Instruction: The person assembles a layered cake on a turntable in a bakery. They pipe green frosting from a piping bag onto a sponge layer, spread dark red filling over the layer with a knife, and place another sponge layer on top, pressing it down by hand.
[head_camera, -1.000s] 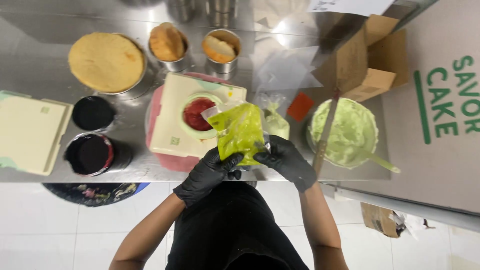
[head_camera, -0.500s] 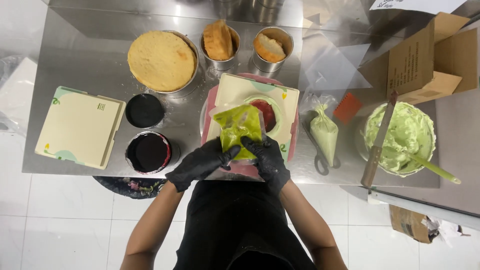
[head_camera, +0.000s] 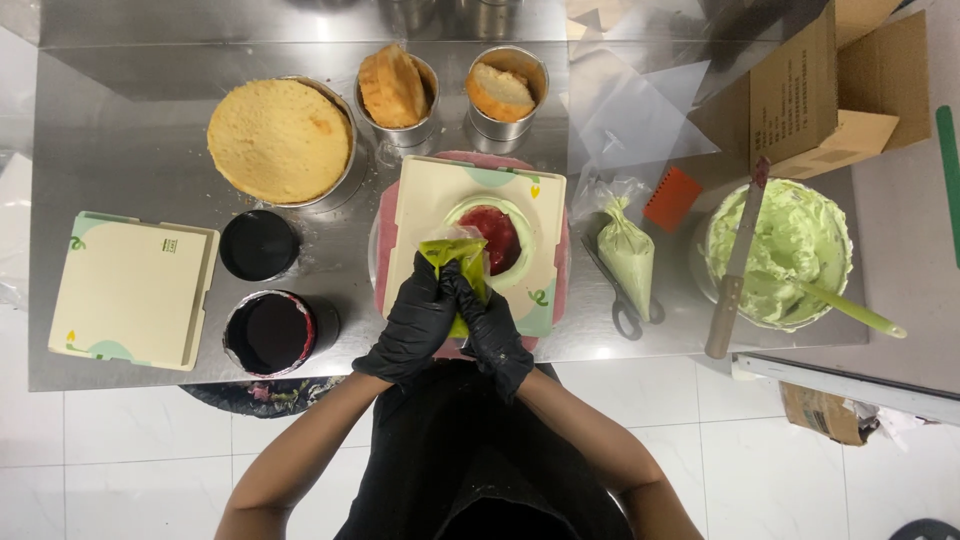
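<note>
Green piping bag (head_camera: 458, 268): centre of frame, gripped by both hands, its upper end lying against the small cake, so the filling can be squeezed onto it

Left hand (head_camera: 412, 325) and right hand (head_camera: 492, 335): black-gloved, pressed together and closed round the bag's lower part, one beside the other for a steady squeeze

Small cake (head_camera: 493, 235): pale green ring with red centre, on a cream square board (head_camera: 440, 200) atop a pink turntable (head_camera: 385, 240), raised and within easy reach

Second piping bag (head_camera: 626, 255): lying just right of the board, beside scissors (head_camera: 625, 305)

Bowl of green cream (head_camera: 790, 250): right of frame, knife (head_camera: 735, 265) resting across the rim, spatula (head_camera: 850, 310) in it

Sponge round (head_camera: 280, 140): upper left, two tins of sponge pieces (head_camera: 450, 90) beside it

Steel surface (head_camera: 120, 130): carries all items
</note>
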